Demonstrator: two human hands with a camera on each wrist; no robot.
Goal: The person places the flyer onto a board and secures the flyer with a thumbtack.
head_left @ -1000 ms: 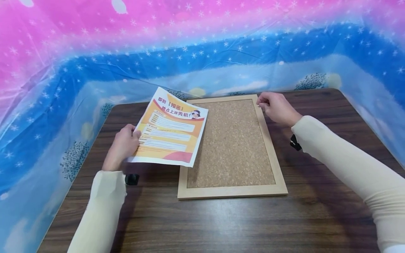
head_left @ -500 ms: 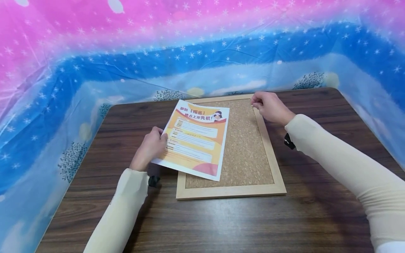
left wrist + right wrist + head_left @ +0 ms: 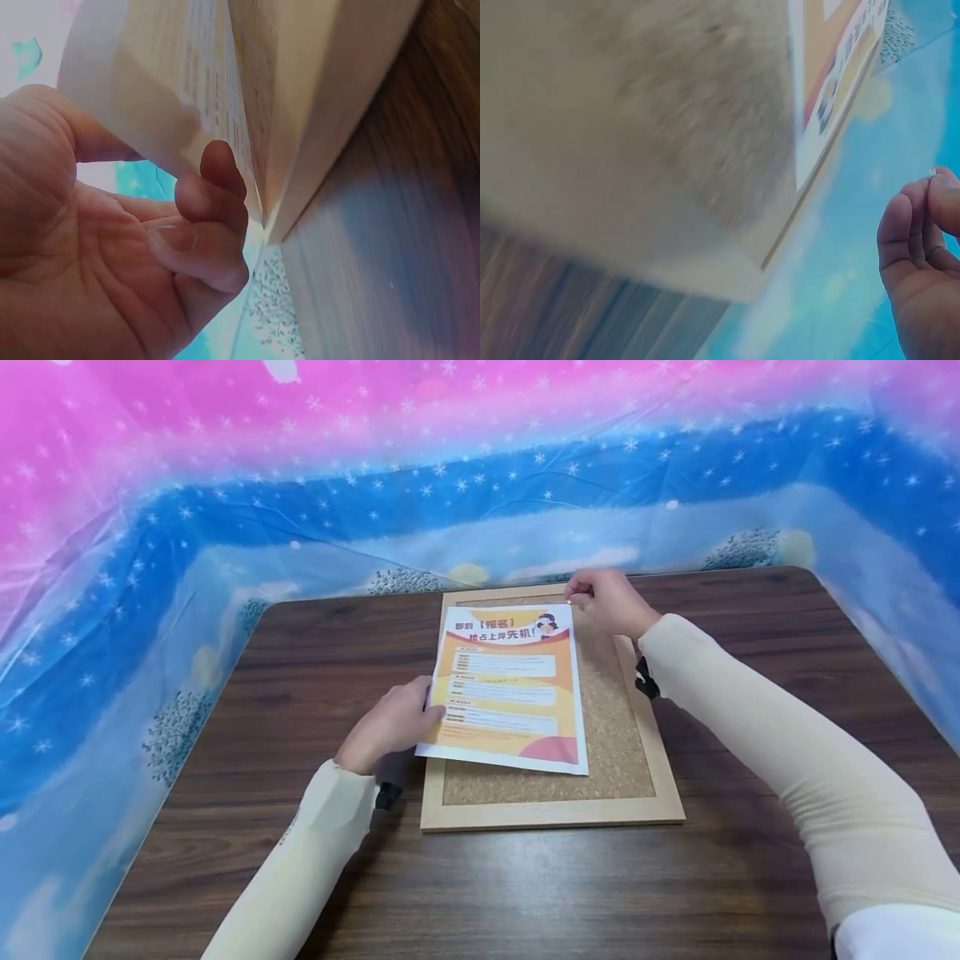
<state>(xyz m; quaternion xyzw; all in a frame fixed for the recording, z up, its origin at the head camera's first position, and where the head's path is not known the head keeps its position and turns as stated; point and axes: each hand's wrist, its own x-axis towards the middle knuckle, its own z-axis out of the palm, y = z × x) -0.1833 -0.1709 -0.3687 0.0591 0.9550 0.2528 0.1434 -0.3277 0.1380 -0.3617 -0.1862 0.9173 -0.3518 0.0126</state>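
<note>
My left hand [image 3: 397,718] pinches the lower left edge of a printed orange-and-white poster [image 3: 502,693], thumb on its face. The sheet lies over the left and middle of a cork board [image 3: 551,816] with a pale wooden frame. Its lower left corner reaches past the frame, and the left wrist view shows this edge of the paper [image 3: 150,82] raised and bent. My right hand [image 3: 611,602] is at the poster's top right corner, over the board's upper right. Between its thumb and fingertips it pinches a tiny whitish piece [image 3: 932,172], mostly hidden by the fingers.
The board lies flat on a dark wood-grain table [image 3: 540,893], near its back edge. Behind and around the table hangs a pink and blue cloth [image 3: 480,485] with snowflakes. Bare cork shows right of and below the poster.
The left hand has brought the poster rightward and turned it straighter over the board. The right hand has moved left from the frame's top right corner to the poster's corner.
</note>
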